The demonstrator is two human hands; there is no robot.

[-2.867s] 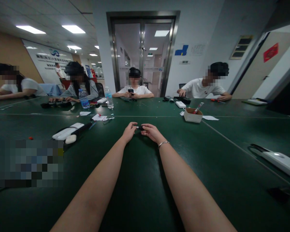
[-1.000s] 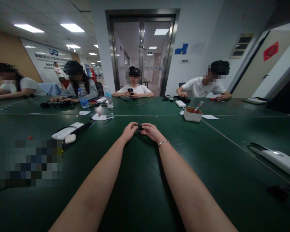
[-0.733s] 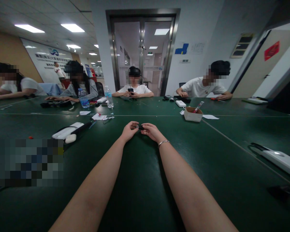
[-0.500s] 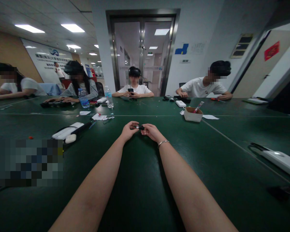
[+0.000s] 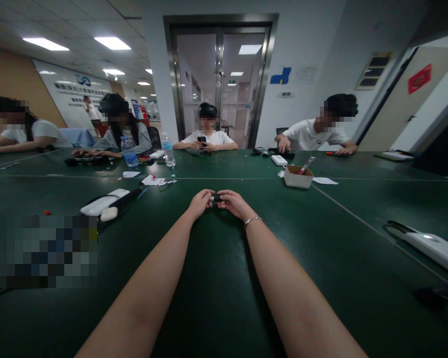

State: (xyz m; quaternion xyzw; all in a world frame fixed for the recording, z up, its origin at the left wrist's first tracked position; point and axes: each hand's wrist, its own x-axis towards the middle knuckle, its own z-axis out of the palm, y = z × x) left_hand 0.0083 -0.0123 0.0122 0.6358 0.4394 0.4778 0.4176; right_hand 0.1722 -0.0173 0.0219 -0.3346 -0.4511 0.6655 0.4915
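Note:
Both my arms stretch forward over a dark green table. My left hand and my right hand meet at the middle of the table, fingers curled. Between their fingertips they pinch a small black object with a silvery end. It is too small to name. A thin bracelet sits on my right wrist.
A white power strip with a black cable lies to the left, another white power strip to the right. A small cardboard box stands ahead on the right, two water bottles ahead on the left. Several people sit at the far side.
My hands stay together on the small object with only slight finger shifts; its silvery end shows a little more or less. The person at the far right moved a hand.

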